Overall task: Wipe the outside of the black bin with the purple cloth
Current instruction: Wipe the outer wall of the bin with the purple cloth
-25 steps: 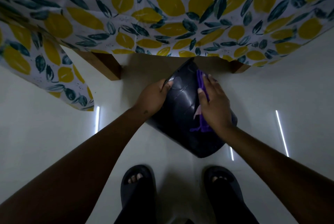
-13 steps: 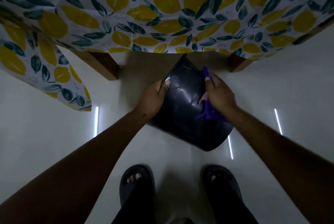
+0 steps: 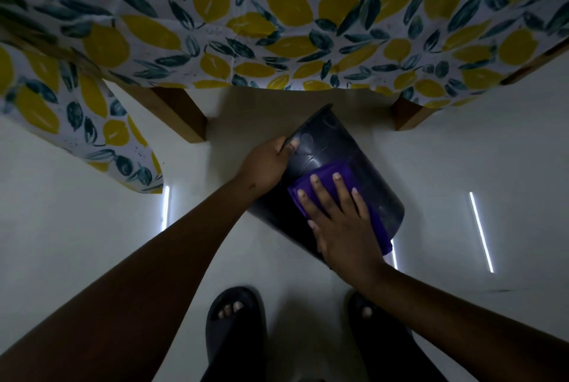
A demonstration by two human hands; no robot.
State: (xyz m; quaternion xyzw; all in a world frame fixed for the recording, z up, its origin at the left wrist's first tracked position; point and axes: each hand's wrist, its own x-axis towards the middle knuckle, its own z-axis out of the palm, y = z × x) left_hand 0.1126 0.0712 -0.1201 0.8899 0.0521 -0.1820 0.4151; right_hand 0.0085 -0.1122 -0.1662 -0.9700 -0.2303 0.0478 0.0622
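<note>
Left hand (image 3: 266,163) grips the tilted glossy black plastic bin (image 3: 341,163) by its rim; right hand (image 3: 341,221) presses the flat purple cloth (image 3: 332,176) against the bin's side.

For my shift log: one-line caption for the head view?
Left hand grips the tilted black bin by its rim; right hand presses the purple cloth flat against its side.

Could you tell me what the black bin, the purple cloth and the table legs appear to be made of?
Bin: probably glossy plastic; its smooth wall shows soft reflections.
Cloth: soft matte fabric, lying flat under the right hand and following the bin's curve.
Table legs: apparently wood; brown, square-edged, matte.
</note>
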